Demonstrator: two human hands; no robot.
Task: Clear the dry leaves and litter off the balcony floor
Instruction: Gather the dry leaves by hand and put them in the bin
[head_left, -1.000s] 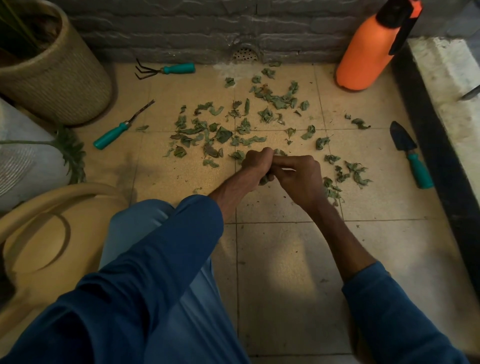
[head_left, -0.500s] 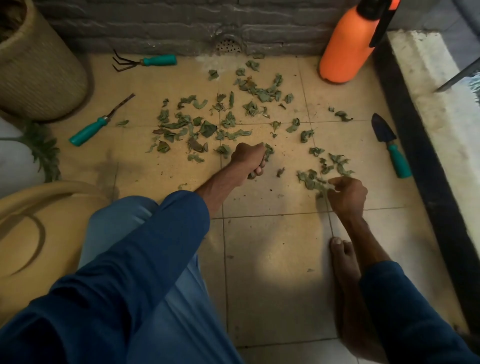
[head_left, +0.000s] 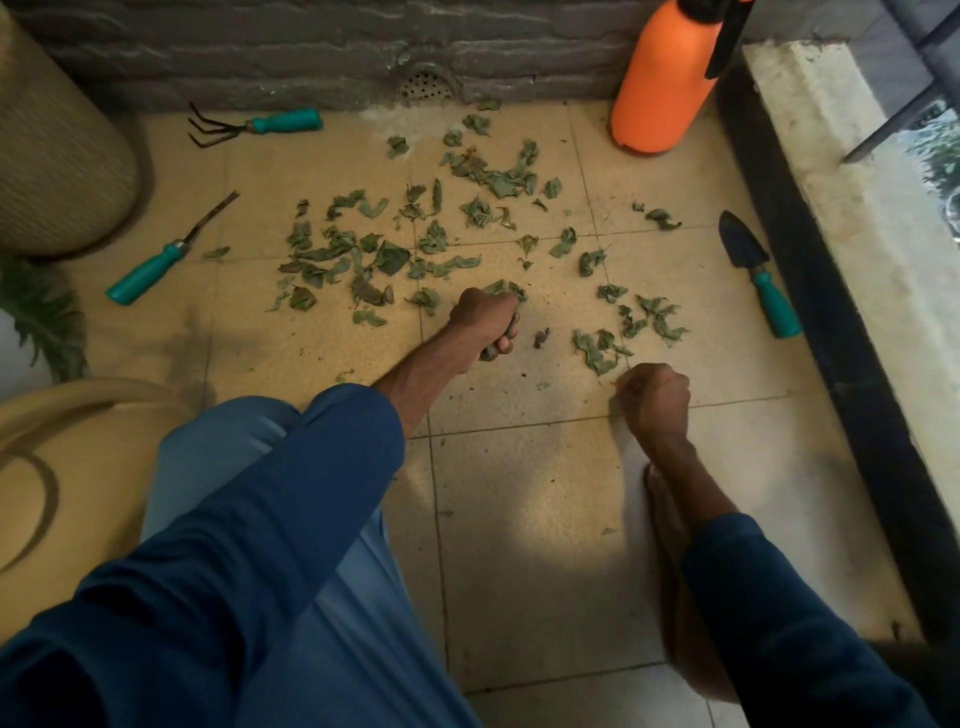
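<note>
Dry leaves (head_left: 395, 260) are lying scattered over the yellow floor tiles (head_left: 545, 519), most of them in a loose band between the grey wall (head_left: 311, 47) and the person's two hands. The left hand (head_left: 485, 325) is reaching forward out of a dark blue sleeve (head_left: 311, 493) and is gripping a bunch of leaves (head_left: 489, 354). Its fingers are curling tightly around them, and some green bits are sticking out under the fist. The right hand (head_left: 655, 397) is staying low over the floor, just beside a small cluster of leaves (head_left: 597, 351), with its fingers curled into a fist. Whether it is holding anything inside, I cannot tell. A bare foot (head_left: 670, 519) is standing just behind this hand. Three garden tools with teal handles are lying around the leaves: a hand rake (head_left: 254, 124) near the wall, a weeder (head_left: 171, 254) on the left, and a trowel (head_left: 756, 270) on the right beside the dark kerb (head_left: 831, 338). An orange sprayer (head_left: 665, 78) is standing upright in the far right corner, a woven pot (head_left: 57, 156) is standing at the far left, and a beige watering can (head_left: 62, 467) is sitting at the near left.
</note>
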